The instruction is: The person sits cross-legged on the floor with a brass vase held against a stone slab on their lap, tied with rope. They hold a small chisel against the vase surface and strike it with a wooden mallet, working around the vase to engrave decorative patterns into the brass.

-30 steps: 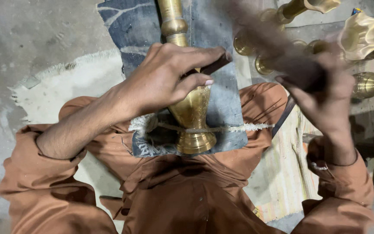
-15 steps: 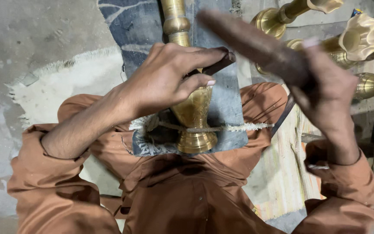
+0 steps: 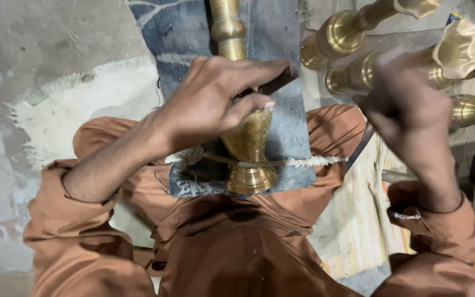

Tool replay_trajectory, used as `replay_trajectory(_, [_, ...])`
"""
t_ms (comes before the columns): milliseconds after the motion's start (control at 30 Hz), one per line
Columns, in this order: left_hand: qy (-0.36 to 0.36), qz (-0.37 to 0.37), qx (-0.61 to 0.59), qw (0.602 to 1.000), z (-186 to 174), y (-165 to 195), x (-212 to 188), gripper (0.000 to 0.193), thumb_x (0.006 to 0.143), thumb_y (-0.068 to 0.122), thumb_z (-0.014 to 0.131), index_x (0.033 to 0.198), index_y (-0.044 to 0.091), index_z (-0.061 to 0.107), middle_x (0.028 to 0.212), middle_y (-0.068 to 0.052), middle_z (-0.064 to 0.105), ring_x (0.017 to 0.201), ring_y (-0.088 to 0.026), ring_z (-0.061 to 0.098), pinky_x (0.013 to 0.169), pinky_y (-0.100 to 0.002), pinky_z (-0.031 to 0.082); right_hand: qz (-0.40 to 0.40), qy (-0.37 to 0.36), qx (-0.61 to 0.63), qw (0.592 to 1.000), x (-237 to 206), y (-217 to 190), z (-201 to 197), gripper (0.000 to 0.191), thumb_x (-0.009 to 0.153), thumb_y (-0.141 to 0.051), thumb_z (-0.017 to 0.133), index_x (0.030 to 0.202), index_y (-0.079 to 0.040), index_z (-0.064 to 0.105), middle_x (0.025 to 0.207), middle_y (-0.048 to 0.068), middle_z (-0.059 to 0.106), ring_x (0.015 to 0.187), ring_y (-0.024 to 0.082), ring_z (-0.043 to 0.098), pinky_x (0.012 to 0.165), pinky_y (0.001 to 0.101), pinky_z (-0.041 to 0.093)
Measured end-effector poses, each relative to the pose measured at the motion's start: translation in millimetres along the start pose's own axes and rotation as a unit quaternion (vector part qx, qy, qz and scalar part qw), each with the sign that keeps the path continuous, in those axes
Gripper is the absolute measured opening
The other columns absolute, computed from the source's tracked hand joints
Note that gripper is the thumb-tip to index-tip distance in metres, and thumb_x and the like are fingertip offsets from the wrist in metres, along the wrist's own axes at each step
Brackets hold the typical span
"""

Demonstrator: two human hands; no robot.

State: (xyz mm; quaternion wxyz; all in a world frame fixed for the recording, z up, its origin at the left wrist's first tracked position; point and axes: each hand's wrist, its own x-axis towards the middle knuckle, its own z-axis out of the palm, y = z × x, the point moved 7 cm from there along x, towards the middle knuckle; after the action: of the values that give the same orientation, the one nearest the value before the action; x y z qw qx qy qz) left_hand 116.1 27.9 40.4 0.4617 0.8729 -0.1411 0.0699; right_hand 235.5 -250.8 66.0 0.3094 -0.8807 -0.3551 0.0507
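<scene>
Grey, dusty floor shows on the left, with a white fuzzy mat (image 3: 78, 110) on it. I look straight down at a lap in brown clothes. On the lap lies a blue cloth (image 3: 290, 137), and on the cloth lies a long shiny brass stand (image 3: 247, 143) with a wide round foot near the belly. A white string (image 3: 303, 161) runs across the brass just above the foot.

My left hand (image 3: 215, 102) sits on top of the brass stand, right over its fat middle part. Its fingers are curled shut around a thin dark tool (image 3: 276, 83) that pokes out to the right past the fingertips and presses on the brass.

My right hand (image 3: 408, 118) is up in the air to the right, well apart from the stand. It is blurry, so I cannot tell if it is shut on anything.

More brass pieces (image 3: 358, 27) lie at the top right.
</scene>
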Motion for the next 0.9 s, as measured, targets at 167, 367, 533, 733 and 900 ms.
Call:
replay_trajectory(167, [0.040, 0.035, -0.004, 0.999, -5, 5, -6, 0.042, 0.101, 0.020, 0.070, 0.140, 0.005, 0.063, 0.132, -0.015, 0.071, 0.112, -0.029, 0.075, 0.096, -0.043, 0.063, -0.104, 0.080, 0.072, 0.989, -3, -20, -17, 0.066, 0.099, 0.006, 0.080, 0.147, 0.008, 0.034, 0.111, 0.014, 0.065, 0.096, 0.022, 0.067, 0.084, 0.0329, 0.057])
replay_trajectory(367, [0.052, 0.035, 0.000, 0.998, -4, 4, -4, 0.042, 0.100, 0.020, 0.070, 0.139, 0.005, 0.063, 0.131, -0.016, 0.071, 0.108, -0.029, 0.076, 0.091, -0.042, 0.064, 0.090, 0.072, 0.164, 0.980, -18, 18, -26, 0.027, 0.107, 0.002, 0.079, 0.123, 0.007, 0.058, 0.106, 0.011, 0.069, 0.082, 0.017, 0.065, 0.071, 0.0277, 0.052])
replay_trajectory(533, [0.052, 0.055, -0.002, 0.997, -5, 9, -5, 0.042, 0.102, 0.019, 0.068, 0.140, 0.004, 0.062, 0.132, -0.017, 0.071, 0.111, -0.030, 0.076, 0.094, -0.042, 0.064, 0.000, 0.082, 0.113, 0.990, -17, 7, -31, 0.052, 0.105, 0.002, 0.077, 0.141, 0.005, 0.041, 0.105, 0.009, 0.066, 0.088, 0.016, 0.065, 0.079, 0.0269, 0.053])
replay_trajectory(733, [-0.011, -0.022, -0.001, 1.000, 3, 5, -3, 0.040, 0.101, 0.019, 0.067, 0.138, 0.006, 0.065, 0.113, -0.014, 0.077, 0.089, -0.026, 0.079, 0.080, -0.041, 0.066, -0.130, 0.000, -0.116, 0.985, -10, -17, -16, 0.097, 0.094, -0.001, 0.087, 0.166, -0.010, 0.022, 0.095, 0.011, 0.061, 0.077, 0.021, 0.060, 0.070, 0.0318, 0.049])
replay_trajectory(900, [0.016, 0.016, 0.002, 1.000, -1, 9, -2, 0.042, 0.100, 0.020, 0.070, 0.138, 0.002, 0.063, 0.122, -0.017, 0.074, 0.096, -0.027, 0.078, 0.084, -0.040, 0.065, -0.064, 0.022, 0.011, 0.998, -9, 3, -14, 0.081, 0.095, -0.002, 0.083, 0.161, -0.010, 0.035, 0.104, 0.008, 0.064, 0.086, 0.019, 0.065, 0.078, 0.0283, 0.055])
